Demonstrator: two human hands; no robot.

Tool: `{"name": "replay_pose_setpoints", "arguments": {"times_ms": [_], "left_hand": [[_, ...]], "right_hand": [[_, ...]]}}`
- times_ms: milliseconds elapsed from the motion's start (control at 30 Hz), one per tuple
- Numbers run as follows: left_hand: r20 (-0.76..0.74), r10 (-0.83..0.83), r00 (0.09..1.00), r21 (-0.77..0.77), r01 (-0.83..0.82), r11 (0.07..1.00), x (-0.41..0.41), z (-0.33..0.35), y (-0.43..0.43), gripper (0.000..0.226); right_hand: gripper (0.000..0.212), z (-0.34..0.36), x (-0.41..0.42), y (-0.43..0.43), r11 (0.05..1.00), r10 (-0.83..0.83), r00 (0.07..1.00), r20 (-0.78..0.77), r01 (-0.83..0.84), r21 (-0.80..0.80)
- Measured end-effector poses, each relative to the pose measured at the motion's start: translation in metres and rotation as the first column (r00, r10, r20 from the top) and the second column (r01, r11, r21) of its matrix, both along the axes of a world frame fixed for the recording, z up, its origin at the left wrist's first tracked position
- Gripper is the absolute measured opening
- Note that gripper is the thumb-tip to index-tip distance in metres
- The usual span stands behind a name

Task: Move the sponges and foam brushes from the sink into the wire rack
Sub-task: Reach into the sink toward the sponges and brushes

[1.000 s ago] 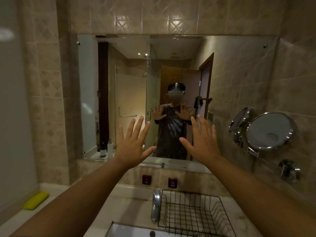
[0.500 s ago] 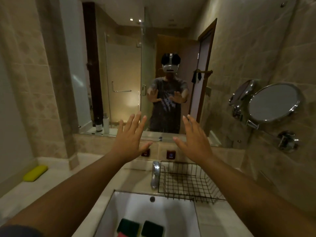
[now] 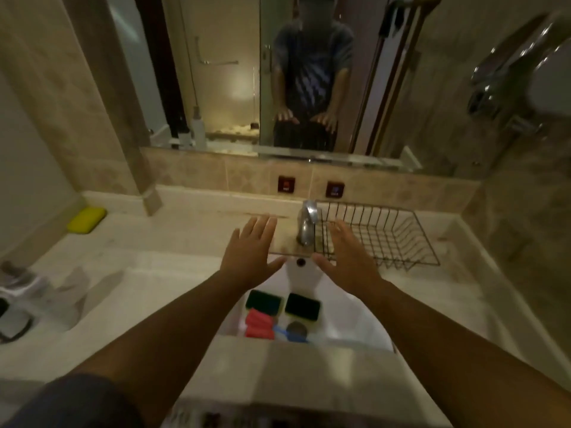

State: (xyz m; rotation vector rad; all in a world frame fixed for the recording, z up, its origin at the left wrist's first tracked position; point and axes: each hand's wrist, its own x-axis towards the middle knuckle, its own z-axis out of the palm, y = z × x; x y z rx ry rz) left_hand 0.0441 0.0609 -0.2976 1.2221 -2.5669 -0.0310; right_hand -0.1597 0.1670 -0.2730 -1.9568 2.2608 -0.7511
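My left hand [image 3: 251, 253] and right hand [image 3: 347, 257] hovered spread and empty over the sink [image 3: 355, 322]. The sponges [image 3: 282, 304] and red foam brushes [image 3: 260, 324] lay at six o'clock below them, the wire rack [image 3: 398, 233] at two o'clock. I judged it best to pinch one sponge by its edges and lift it clear of the tap [image 3: 306, 223].

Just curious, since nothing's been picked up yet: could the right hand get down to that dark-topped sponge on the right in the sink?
Probably yes: the right hand hovers open above the sink, and nothing covers the sponge.
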Motion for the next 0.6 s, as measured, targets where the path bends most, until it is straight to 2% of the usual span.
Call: {"name": "replay_pose_setpoints", "arguments": {"times_ms": [100, 200, 300, 400, 533, 600], "left_hand": [[0.056, 0.012, 0.998, 0.137, -0.019, 0.99, 0.008, -0.033, 0.014, 0.09], [0.132, 0.038, 0.991, 0.241, -0.069, 0.968, 0.018, -0.068, 0.03, 0.091], [0.181, 0.034, 0.983, 0.295, -0.088, 0.951, 0.026, -0.095, 0.048, 0.087], [0.206, 0.023, 0.978, 0.373, -0.1, 0.922, 0.029, -0.111, 0.062, 0.083], [0.139, 0.091, 0.986, 0.51, -0.15, 0.847, 0.034, -0.126, 0.074, 0.063], [0.171, 0.065, 0.983, 0.531, -0.147, 0.834, 0.039, -0.131, 0.076, 0.055]], "right_hand": [[0.068, -0.028, 0.013, 0.007, 0.993, 0.013, 0.998, 0.066, -0.02, 0.116], [0.064, -0.061, 0.022, 0.016, 0.968, 0.032, 0.998, 0.051, -0.043, 0.246], [0.058, -0.093, 0.027, 0.029, 0.909, 0.033, 0.997, 0.071, -0.06, 0.413], [0.063, -0.12, 0.03, 0.044, 0.825, 0.035, 0.998, 0.06, -0.063, 0.561], [0.062, -0.143, 0.035, 0.056, 0.763, 0.003, 0.999, 0.05, -0.035, 0.645], [0.062, -0.149, 0.037, 0.058, 0.754, -0.004, 0.999, 0.049, -0.029, 0.656]]}}
